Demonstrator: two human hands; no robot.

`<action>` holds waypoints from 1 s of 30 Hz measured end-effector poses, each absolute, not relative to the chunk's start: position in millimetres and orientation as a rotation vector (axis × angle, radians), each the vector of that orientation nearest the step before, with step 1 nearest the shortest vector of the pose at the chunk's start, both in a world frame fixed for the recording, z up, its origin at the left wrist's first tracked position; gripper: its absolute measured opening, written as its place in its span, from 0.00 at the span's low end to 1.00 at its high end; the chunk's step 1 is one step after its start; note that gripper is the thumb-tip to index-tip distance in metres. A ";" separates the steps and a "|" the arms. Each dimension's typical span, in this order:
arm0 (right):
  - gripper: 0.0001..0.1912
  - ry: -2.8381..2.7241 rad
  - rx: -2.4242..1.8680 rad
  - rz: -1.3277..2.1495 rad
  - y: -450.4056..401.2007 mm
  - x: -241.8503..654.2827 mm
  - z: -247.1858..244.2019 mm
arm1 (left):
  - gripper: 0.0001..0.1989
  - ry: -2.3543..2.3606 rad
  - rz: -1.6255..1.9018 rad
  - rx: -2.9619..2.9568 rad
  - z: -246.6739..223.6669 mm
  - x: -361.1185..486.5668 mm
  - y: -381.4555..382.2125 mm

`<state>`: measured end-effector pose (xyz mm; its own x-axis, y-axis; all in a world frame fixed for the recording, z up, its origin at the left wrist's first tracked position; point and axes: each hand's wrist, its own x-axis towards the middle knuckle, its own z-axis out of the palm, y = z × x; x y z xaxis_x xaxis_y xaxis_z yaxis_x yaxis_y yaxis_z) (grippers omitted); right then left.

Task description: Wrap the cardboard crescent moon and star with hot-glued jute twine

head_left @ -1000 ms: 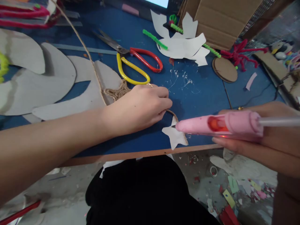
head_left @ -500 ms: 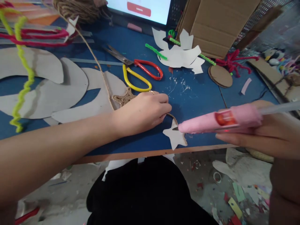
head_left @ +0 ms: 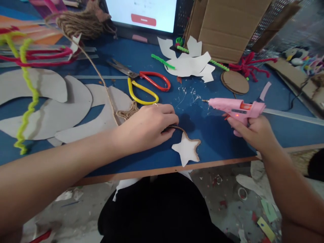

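Note:
My left hand [head_left: 159, 123] pinches a strand of brown twine [head_left: 178, 127] near the front of the blue table. That twine runs to a white star cutout [head_left: 186, 151] and lies along its upper right edge. In my right hand [head_left: 255, 130] is a pink hot glue gun [head_left: 233, 107], its nozzle pointing left above the table and apart from the star. A clear glue stick [head_left: 291, 115] sticks out of its back. Just behind my left hand lies a star covered in twine [head_left: 128, 111], partly hidden by the hand.
Scissors [head_left: 135, 74] with red and yellow handles lie beyond my left hand. Curved grey card pieces [head_left: 73, 104] and a yellow pipe cleaner [head_left: 26, 101] are at left. A twine bundle [head_left: 82, 23], a screen [head_left: 141, 11], white cutouts [head_left: 187, 64] and a cardboard box [head_left: 230, 28] stand farther back.
My right hand has drawn the glue gun away from the star, back and to the right. My left hand still holds the twine beside the star.

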<state>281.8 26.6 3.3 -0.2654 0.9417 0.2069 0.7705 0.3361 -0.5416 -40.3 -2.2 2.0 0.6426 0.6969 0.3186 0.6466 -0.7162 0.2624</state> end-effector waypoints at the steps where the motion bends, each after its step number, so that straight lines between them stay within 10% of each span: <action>1: 0.14 -2.131 -1.496 0.436 25.0 284.0 2.1 | 0.09 1.159 0.586 2.726 3.4 -40.5 -2.9; 9: 0.07 -1.881 -1.255 -0.198 -28.2 295.6 -5.2 | 0.03 1.354 0.320 2.603 13.2 -39.7 -4.0; 30: 0.17 -2.616 -0.743 0.412 -13.2 209.5 0.0 | 0.12 1.026 0.415 3.005 10.9 -27.4 -38.8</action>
<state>209.5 -13.2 0.0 -0.7839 0.5518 0.2848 0.4373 0.8162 -0.3775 -27.4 -38.8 10.9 0.7614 0.5928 0.2623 0.6087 -0.7930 0.0255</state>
